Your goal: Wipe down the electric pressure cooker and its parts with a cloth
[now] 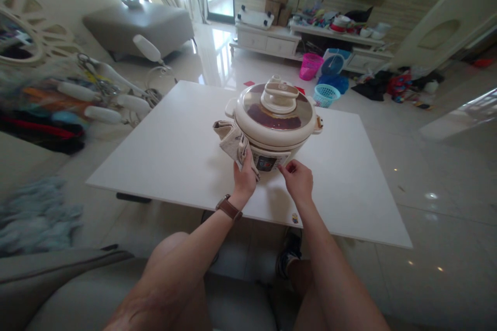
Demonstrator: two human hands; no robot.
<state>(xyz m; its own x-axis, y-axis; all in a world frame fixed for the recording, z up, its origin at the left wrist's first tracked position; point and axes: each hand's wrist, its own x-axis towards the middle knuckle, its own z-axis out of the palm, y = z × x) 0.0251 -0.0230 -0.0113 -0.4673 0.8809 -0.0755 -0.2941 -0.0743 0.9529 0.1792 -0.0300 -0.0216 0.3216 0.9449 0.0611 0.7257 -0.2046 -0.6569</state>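
Observation:
A cream electric pressure cooker (pixel 248 137) stands upright on the white table (pixel 178 139), its lid with a see-through window closed on top. My left hand (pixel 245 178) is closed round a folded beige cloth (pixel 231 142) and holds it against the cooker's left front side. At the right edge of the front control panel (pixel 267 162) is my right hand (pixel 298 176), fingers pinched together at the panel. Whether something small is between those fingertips is hidden. A lid handle (pixel 281 90) with a brown top faces up.
A small sticker (pixel 295 218) is near the table's front edge. Beyond the table, a pink basket (pixel 310 66) and a light blue basket (pixel 326 95) stand on the floor. A lamp with several white shades (pixel 132 104) is close to the left edge.

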